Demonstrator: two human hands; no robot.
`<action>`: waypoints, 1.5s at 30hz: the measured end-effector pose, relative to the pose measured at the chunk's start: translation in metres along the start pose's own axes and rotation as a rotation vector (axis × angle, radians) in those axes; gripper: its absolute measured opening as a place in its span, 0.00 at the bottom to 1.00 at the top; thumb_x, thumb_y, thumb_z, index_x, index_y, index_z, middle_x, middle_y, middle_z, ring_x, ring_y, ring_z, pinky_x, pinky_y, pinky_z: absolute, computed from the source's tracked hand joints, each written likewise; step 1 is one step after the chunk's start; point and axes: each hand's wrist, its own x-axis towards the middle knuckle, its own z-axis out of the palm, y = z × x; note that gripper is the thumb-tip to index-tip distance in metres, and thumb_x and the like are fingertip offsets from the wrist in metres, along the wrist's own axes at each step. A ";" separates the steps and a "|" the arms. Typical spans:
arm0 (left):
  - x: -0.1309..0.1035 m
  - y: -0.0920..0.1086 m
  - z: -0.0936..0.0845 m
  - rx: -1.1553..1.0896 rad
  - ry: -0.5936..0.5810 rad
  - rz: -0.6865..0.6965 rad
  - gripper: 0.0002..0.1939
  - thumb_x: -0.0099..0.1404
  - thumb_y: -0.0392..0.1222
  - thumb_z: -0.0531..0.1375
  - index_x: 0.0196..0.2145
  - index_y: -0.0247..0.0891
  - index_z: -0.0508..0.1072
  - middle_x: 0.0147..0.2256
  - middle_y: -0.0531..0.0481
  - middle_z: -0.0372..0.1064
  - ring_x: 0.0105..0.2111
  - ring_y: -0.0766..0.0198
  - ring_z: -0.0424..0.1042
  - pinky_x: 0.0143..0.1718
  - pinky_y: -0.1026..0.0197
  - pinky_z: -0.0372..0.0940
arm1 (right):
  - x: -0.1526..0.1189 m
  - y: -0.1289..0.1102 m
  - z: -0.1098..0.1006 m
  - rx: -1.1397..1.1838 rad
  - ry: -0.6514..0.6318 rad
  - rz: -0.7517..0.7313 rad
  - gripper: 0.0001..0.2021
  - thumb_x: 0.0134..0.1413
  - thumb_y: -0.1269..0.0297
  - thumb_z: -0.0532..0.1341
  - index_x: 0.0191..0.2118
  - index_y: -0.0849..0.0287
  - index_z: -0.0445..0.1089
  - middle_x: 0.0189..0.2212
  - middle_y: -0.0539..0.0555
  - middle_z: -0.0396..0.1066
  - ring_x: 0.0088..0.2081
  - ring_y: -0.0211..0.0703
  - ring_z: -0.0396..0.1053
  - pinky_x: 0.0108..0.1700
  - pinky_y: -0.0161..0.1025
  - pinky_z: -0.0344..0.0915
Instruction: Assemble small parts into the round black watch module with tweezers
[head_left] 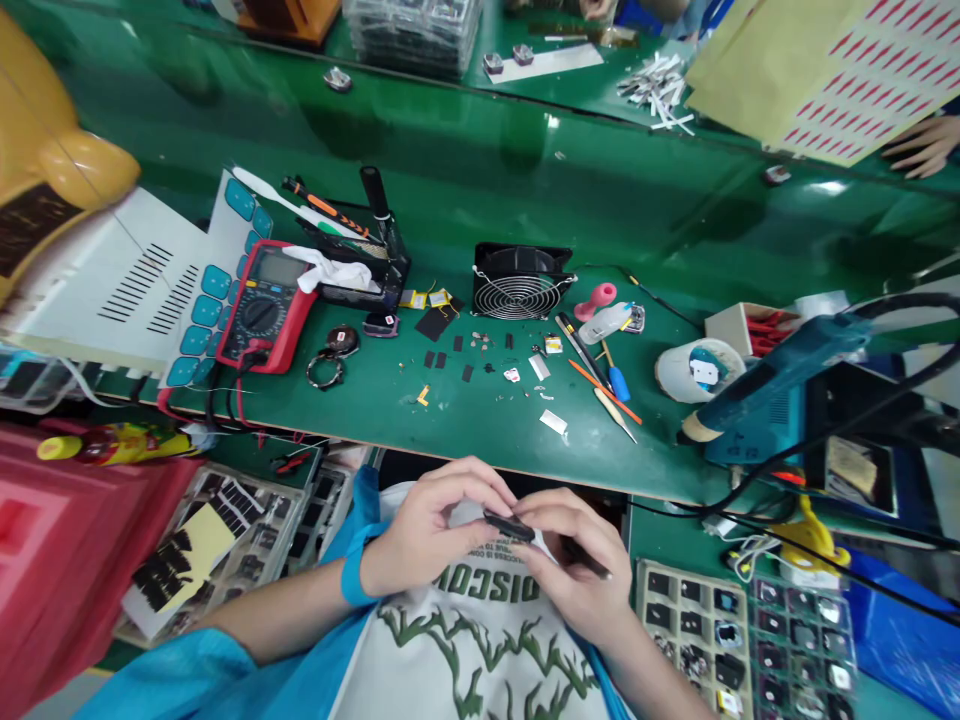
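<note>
Close to my body, just off the bench's front edge, my left hand (439, 530) and my right hand (577, 560) meet at a small dark flat part (510, 525). My left hand pinches its left end between thumb and fingers. The fingers of my right hand close on its right end, and a dark slim tool (586, 558) with a metallic tip lies within that same hand. Small dark pieces (467, 373), a white label strip (553, 421) and a yellow flex piece (423, 395) lie on the green bench (360, 410) beyond my hands.
A red multimeter (264, 307) and black tool holder stand left, a fan (521, 282) at the back centre. Tweezers and an orange stick lie right of centre. Further right are a white cup (694, 370) and a teal tool (780, 375) with cables. Parts trays (694, 630) sit lower right.
</note>
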 end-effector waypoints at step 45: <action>-0.011 0.009 -0.012 0.253 -0.207 0.174 0.11 0.59 0.27 0.62 0.37 0.40 0.71 0.41 0.55 0.74 0.40 0.72 0.76 0.43 0.73 0.71 | 0.020 -0.021 -0.027 -0.088 -0.285 0.032 0.05 0.58 0.68 0.57 0.31 0.59 0.65 0.28 0.50 0.67 0.30 0.36 0.68 0.31 0.33 0.64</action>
